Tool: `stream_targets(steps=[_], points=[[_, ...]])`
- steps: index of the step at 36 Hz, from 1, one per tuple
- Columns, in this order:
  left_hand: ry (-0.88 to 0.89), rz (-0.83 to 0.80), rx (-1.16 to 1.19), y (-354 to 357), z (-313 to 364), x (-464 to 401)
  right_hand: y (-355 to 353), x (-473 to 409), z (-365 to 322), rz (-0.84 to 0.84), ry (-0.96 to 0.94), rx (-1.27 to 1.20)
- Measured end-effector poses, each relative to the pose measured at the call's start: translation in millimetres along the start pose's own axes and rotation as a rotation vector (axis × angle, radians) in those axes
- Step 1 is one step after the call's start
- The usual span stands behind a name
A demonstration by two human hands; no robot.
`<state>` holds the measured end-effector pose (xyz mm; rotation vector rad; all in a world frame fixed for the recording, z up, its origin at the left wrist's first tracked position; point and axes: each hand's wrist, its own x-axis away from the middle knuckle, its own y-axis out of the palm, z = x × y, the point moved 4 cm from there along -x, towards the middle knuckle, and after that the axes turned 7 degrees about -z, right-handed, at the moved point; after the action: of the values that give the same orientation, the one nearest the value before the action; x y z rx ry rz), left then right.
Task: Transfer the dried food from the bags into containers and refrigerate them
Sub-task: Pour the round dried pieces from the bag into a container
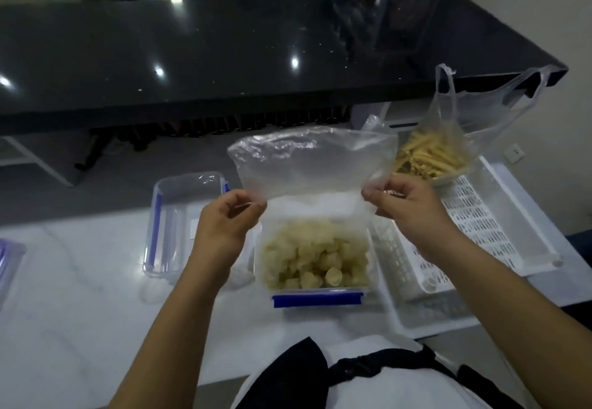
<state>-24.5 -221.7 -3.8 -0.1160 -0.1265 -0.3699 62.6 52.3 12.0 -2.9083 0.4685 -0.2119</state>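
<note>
Bag [312,165] of clear thin plastic held up over the open container [315,258] near the front edge of the white table [80,296], just left of the white slotted basket [474,226] at the table's right edge. Left hand [224,226] pinches the bag's left side, right hand [407,207] pinches its right side; fingers [371,192] of both curled onto the film, thumb against forefinger. Pale dried pieces [314,261] fill the container; bag looks emptied or nearly so, though the film hides whether scraps cling inside. Judgement: bag is very light, limp, somewhat slippery and staticky, so pinching the edge corners is right and a shake would clear leftovers. Dried pieces look light and brittle, likely to crumble if pressed. Container is rigid plastic with a blue clip [317,299] at its near rim; best lifted by its side walls with both hands, kept level. Loose lid [184,223] with blue seal lies to the left on the table, touching nothing that I can tell. Second bag [480,114], handled, holds yellow sticks [429,158] at the basket's far end, not yet emptied. Another lidded box edge [9,261] at the table's left edge.
</note>
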Motion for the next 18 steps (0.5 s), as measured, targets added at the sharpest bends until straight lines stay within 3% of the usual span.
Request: stream_targets(steps=[9, 14, 18], points=[[-0.093, -0.003, 0.095, 13, -25, -4, 11, 8, 32, -0.065, 0.106, 0.016], [0.070, 0.063, -0.086, 9, -17, -4, 10, 10, 26, 0.059, 0.030, -0.068], [0.153, 0.066, -0.106, 7, -2, -5, 8, 9, 12, 0.049, -0.036, -0.104]])
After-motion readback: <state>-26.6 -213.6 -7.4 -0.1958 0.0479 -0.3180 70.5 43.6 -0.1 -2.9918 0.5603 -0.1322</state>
